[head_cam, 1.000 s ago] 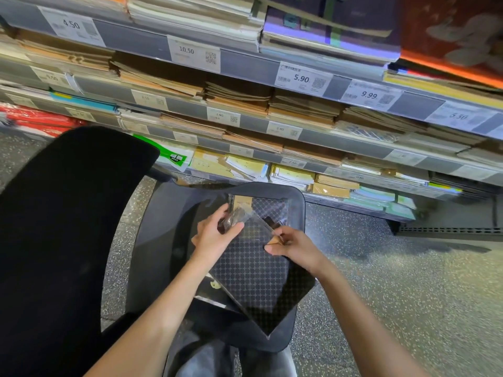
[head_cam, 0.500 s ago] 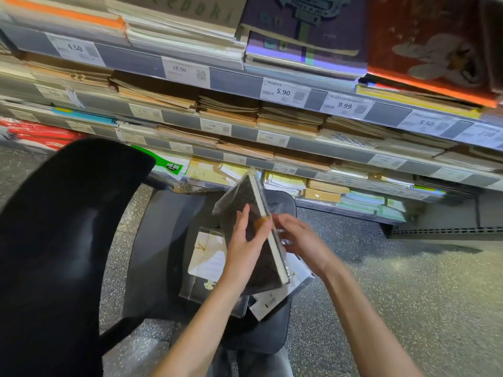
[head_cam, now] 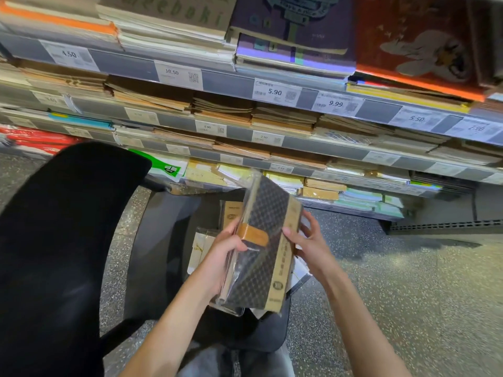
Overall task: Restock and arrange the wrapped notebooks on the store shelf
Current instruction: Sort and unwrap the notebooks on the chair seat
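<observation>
Holding a wrapped notebook between them, both hands sit low in the middle of the view, above a dark chair seat. The left hand grips the notebook's left edge, thumb curled over the tan clasp on the front, its other fingers hidden behind the cover. The right hand touches the right edge by the tan paper band, fingers loosely spread; how firmly it holds I cannot tell. The notebook is tilted, upper end leaning away, its clear wrap sticking out past the top and bottom. Beneath it, more wrapped notebooks lie on the seat, mostly covered by the hands and the held one. A black chair back fills the lower left, cut off by the frame. Beyond, over speckled floor, stand the store shelves with stacked notebooks and price tags; the lower tags are too blurred to read.
</observation>
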Demonstrator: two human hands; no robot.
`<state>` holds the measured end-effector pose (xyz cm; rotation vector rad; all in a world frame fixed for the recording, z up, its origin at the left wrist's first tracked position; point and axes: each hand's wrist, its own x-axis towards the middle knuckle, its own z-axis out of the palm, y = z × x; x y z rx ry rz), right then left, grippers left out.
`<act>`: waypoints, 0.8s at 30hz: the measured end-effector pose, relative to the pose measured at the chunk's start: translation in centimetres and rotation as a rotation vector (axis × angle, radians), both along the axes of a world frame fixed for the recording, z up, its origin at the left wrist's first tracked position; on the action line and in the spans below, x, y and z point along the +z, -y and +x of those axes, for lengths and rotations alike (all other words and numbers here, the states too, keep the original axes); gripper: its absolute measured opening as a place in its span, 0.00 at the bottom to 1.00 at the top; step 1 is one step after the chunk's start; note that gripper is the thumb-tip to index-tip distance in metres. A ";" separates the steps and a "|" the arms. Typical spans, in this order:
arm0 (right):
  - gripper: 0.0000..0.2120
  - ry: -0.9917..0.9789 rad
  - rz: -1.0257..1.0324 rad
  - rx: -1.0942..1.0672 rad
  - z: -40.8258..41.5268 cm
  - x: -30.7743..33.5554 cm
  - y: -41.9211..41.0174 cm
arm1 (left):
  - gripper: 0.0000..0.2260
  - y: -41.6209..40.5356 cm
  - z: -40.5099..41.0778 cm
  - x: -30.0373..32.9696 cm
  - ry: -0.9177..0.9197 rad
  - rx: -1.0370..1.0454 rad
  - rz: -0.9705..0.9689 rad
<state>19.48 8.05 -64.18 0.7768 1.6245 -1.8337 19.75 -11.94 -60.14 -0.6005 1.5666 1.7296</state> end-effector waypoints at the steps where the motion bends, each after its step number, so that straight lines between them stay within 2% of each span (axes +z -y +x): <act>1: 0.34 0.048 -0.043 -0.030 0.3 -0.2 -0.6 | 0.30 0.2 0.1 -0.5 0.046 -0.031 0.039; 3: 0.29 0.099 -0.102 -0.085 1.3 -0.6 -1.4 | 0.32 -0.1 0.3 -0.6 0.045 -0.108 0.022; 5: 0.25 0.132 -0.095 -0.172 2.4 -1.2 -1.8 | 0.30 -0.5 0.8 -0.3 0.014 -0.047 0.060; 6: 0.25 0.145 -0.076 -0.212 2.8 -1.6 -2.0 | 0.29 0.0 1.6 -0.3 -0.003 -0.039 0.113; 8: 0.27 0.152 -0.038 -0.250 3.4 -2.2 -2.4 | 0.26 1.0 2.5 -1.2 -0.009 -0.038 0.077; 10: 0.27 0.130 0.013 -0.238 3.6 -2.1 -3.1 | 0.23 1.9 2.9 -2.2 -0.069 0.045 -0.045; 13: 0.25 0.110 0.063 -0.235 3.8 -1.8 -4.6 | 0.20 3.4 3.3 -3.3 -0.178 0.211 -0.385; 16: 0.22 0.118 0.152 -0.242 4.3 -2.1 -6.2 | 0.22 5.8 4.1 -5.6 -0.083 0.230 -0.609; 18: 0.18 0.146 0.169 -0.241 4.8 -2.7 -6.5 | 0.27 6.5 4.7 -6.8 0.039 0.201 -0.540; 20: 0.15 0.165 0.154 -0.246 5.3 -3.2 -6.2 | 0.29 6.2 5.0 -7.2 0.119 0.206 -0.413; 24: 0.13 0.173 0.122 -0.250 5.2 -3.5 -5.2 | 0.27 5.4 4.7 -7.5 0.075 0.235 -0.437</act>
